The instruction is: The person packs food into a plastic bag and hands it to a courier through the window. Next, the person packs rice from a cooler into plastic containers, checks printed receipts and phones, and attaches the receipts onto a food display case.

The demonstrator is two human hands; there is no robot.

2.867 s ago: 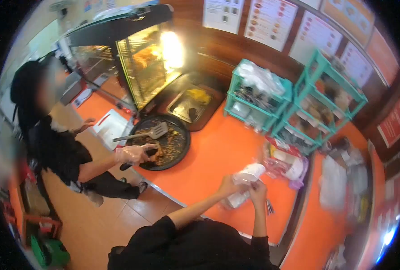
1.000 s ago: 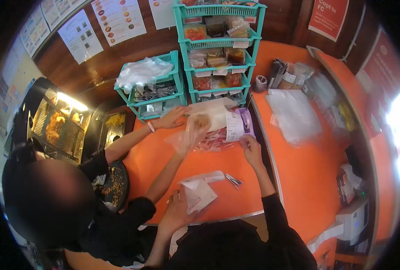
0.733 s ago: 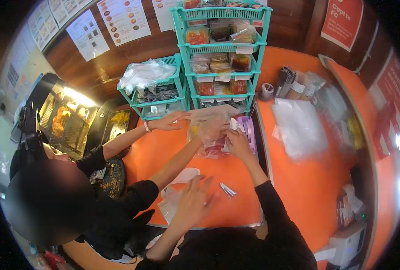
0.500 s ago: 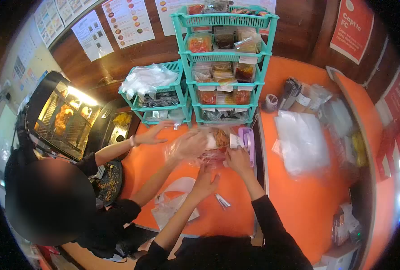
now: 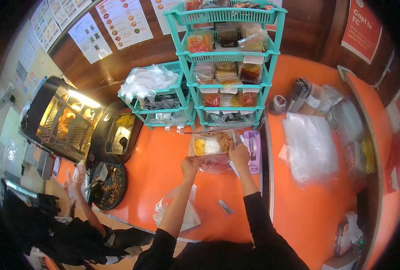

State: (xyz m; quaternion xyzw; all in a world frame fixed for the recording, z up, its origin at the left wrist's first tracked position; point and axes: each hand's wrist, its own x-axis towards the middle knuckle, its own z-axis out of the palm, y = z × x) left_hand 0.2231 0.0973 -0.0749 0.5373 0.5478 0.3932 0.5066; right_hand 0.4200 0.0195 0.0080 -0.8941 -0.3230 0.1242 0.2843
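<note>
A shallow food box with white rice, yellow egg-like food and a brown fried piece lies open at the back of the orange counter. Clear plastic shows under its front edge. Closed fingers of my left hand grip the box's front left corner. At its right end, my right hand has its fingers closed on the edge. A white paper slip sticks out below that hand; how it is held is hidden. Right beside it stands a purple tape dispenser-like device.
Teal racks with packed sauces stand behind. A white plastic bag and a stapler-like metal tool lie nearer me. Left are a black pan and a lit food warmer. A co-worker's hand is raised there.
The co-worker's arms have withdrawn from the box to the left. My left hand has moved up to the box's front left corner. The box's contents now show fully.
</note>
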